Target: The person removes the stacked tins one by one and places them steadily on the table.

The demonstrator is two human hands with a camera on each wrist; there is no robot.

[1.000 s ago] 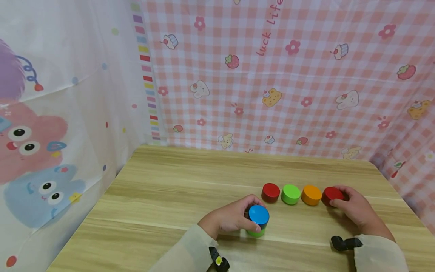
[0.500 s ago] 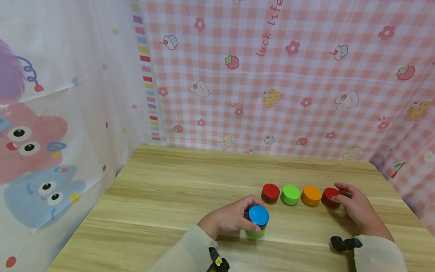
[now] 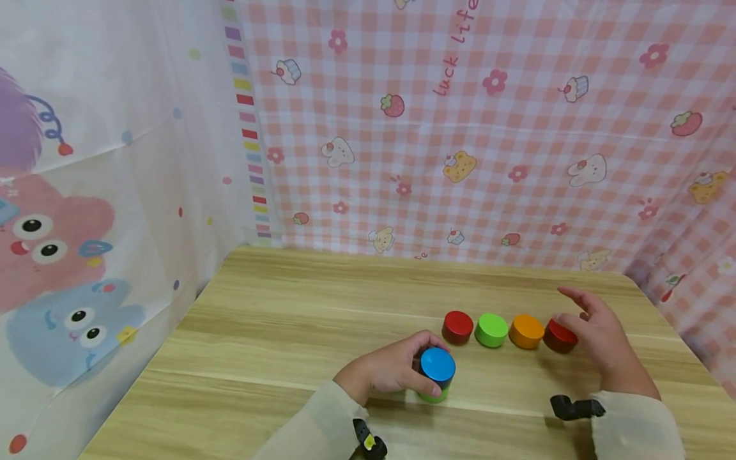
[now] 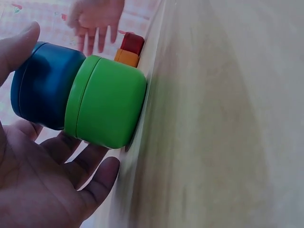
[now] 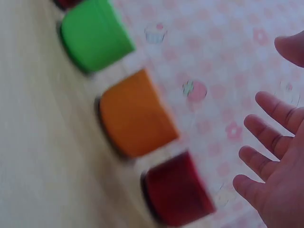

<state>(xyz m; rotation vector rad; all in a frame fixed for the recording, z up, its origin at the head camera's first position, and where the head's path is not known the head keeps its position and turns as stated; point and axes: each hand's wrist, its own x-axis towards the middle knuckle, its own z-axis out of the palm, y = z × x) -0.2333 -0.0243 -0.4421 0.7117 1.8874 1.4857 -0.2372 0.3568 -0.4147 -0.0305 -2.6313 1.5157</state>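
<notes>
My left hand grips a blue round block, which sits on a green round block on the table. In the left wrist view the thumb lies against the blue block, with fingers by the lower green block. Over on the right, my right hand is raised with spread fingers, just above and beside a dark red round block. The right wrist view shows that hand apart from the dark red block, holding nothing.
Left of the dark red block, a row continues with orange, green and red round blocks. The wooden table meets a pink checked cloth behind and a white printed cloth at left.
My right hand has let go of the dark red block at the row's right end, opened its fingers and lifted. The left hand and its stack have stayed in place.
</notes>
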